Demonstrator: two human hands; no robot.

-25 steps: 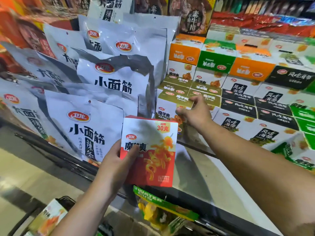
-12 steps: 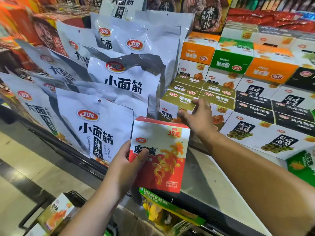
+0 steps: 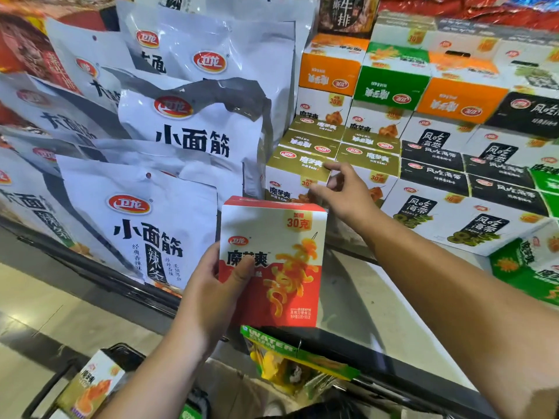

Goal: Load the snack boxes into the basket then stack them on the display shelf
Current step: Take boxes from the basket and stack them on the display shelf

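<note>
A black wire basket [image 3: 127, 353] holds one white-and-orange carton [image 3: 90, 385]. Above it, the left hand [image 3: 211, 285] grips a red-and-white cardboard snack box [image 3: 281, 267] upright, with the thumb across its front. Farther off, the right hand [image 3: 344, 192] pinches the front edge of a gold-topped white box [image 3: 299, 164] on the white display shelf [image 3: 363, 297].
</note>
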